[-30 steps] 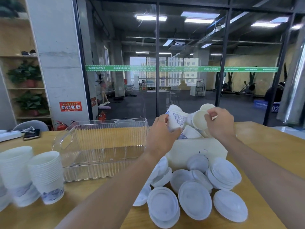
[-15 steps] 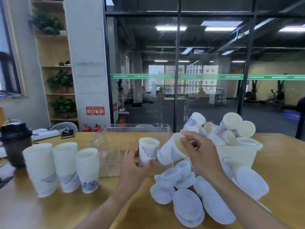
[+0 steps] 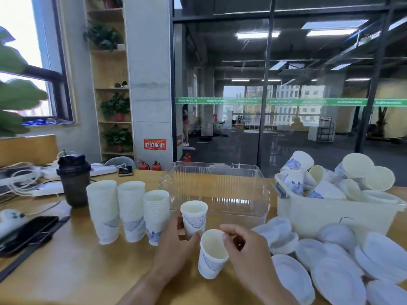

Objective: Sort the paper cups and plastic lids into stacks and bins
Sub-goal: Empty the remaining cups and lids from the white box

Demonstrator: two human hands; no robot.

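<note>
My left hand (image 3: pixel 176 245) grips an upright white paper cup (image 3: pixel 194 216) with a blue print, just right of three stacks of paper cups (image 3: pixel 130 212) on the wooden table. My right hand (image 3: pixel 244 249) pinches the rim of a second paper cup (image 3: pixel 212 254), held a little lower and nearer to me. At the right, a white bin (image 3: pixel 330 214) is heaped with loose cups. Several white plastic lids (image 3: pixel 334 267) lie scattered in front of it. An empty clear plastic bin (image 3: pixel 218 190) stands behind the hands.
A dark shaker bottle (image 3: pixel 74 179) stands left of the cup stacks. A black phone (image 3: pixel 28 232), cables and a power strip (image 3: pixel 44 188) lie at the far left. A glass wall runs behind the table (image 3: pixel 88 271).
Both hands have come down and left from the white bin, each carrying a cup, to beside the three stacks. The view has turned left.
</note>
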